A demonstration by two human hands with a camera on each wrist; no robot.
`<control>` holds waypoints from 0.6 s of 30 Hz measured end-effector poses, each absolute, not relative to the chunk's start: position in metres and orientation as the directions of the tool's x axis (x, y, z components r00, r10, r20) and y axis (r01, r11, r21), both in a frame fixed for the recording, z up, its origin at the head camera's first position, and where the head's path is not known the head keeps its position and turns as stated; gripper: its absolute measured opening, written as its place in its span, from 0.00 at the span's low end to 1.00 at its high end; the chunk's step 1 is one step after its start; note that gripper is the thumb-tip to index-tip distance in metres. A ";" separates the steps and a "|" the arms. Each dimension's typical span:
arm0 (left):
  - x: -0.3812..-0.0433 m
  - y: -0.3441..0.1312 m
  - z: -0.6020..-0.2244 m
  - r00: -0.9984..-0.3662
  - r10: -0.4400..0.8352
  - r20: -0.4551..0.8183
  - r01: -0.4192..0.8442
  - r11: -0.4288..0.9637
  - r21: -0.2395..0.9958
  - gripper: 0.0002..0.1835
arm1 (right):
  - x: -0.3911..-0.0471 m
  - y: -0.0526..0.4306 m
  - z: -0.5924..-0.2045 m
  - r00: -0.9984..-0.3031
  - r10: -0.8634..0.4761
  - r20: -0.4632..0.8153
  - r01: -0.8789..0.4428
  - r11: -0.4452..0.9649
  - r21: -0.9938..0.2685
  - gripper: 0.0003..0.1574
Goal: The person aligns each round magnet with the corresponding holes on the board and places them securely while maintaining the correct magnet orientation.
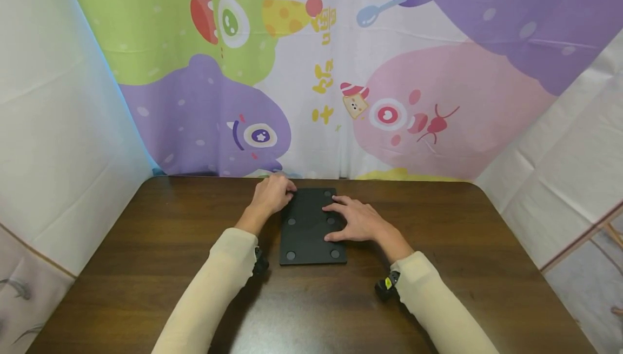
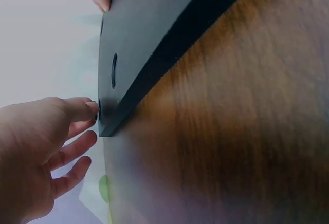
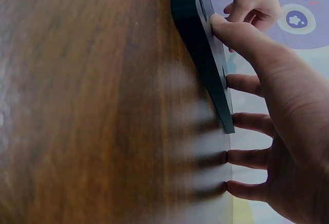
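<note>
A flat black rectangular board (image 1: 309, 235) lies on the table, with round grey spots along its two long sides. My left hand (image 1: 273, 194) is at its far left corner. Seen from the left wrist, the thumb and forefinger (image 2: 87, 110) come together at the corner spot, and the other fingers are loosely bent. Whether something small is between these fingertips is hidden. My right hand (image 1: 357, 221) rests on the board's right side with fingers spread. In the right wrist view its thumb (image 3: 218, 22) touches the board near a spot, while two outer fingertips reach past the board.
The brown wooden table (image 1: 438, 235) reaches to a hanging cloth (image 1: 311, 148) printed with cartoon figures, close behind the board. White fabric (image 1: 63, 116) hangs at the left side, and more white fabric (image 1: 574, 181) at the right. Both wrists carry small black cameras.
</note>
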State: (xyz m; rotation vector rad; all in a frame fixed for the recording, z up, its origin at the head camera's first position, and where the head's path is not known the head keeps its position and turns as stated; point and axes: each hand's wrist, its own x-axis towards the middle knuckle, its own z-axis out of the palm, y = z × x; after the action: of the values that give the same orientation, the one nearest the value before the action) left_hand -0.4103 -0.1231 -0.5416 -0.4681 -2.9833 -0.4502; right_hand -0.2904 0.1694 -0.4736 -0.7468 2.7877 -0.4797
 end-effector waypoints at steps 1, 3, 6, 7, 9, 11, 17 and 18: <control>-0.413 -0.125 -0.546 -0.949 0.287 0.133 0.314 0.910 0.271 0.11 | -0.290 0.169 -0.474 -0.848 -0.516 -0.122 -0.445 0.818 -0.364 0.52; -0.417 -0.126 -0.551 -0.946 0.295 0.133 0.320 0.913 0.253 0.11 | -0.291 0.170 -0.474 -0.848 -0.516 -0.120 -0.446 0.818 -0.364 0.52; -0.419 -0.127 -0.554 -0.944 0.303 0.128 0.326 0.913 0.245 0.11 | -0.291 0.170 -0.474 -0.849 -0.515 -0.120 -0.445 0.818 -0.364 0.52; -0.420 -0.127 -0.555 -0.945 0.303 0.125 0.326 0.913 0.246 0.11 | -0.291 0.170 -0.475 -0.849 -0.515 -0.120 -0.445 0.819 -0.363 0.52; -0.421 -0.127 -0.555 -0.945 0.304 0.122 0.326 0.913 0.247 0.11 | -0.291 0.170 -0.475 -0.848 -0.516 -0.121 -0.446 0.819 -0.361 0.52; -0.422 -0.126 -0.555 -0.945 0.304 0.118 0.324 0.913 0.247 0.11 | -0.291 0.169 -0.475 -0.848 -0.515 -0.121 -0.447 0.819 -0.359 0.52; -0.420 -0.124 -0.553 -0.946 0.299 0.121 0.320 0.921 0.223 0.09 | -0.292 0.169 -0.475 -0.849 -0.515 -0.121 -0.446 0.820 -0.359 0.52; -0.420 -0.124 -0.552 -0.947 0.297 0.123 0.318 0.922 0.219 0.09 | -0.292 0.169 -0.475 -0.848 -0.515 -0.121 -0.446 0.819 -0.360 0.52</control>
State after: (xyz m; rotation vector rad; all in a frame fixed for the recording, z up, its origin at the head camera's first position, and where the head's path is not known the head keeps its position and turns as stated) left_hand -0.4197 -0.1236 -0.5522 -0.4801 -2.9946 -0.3632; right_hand -0.2915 0.1693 -0.4751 -0.7468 2.7905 -0.4748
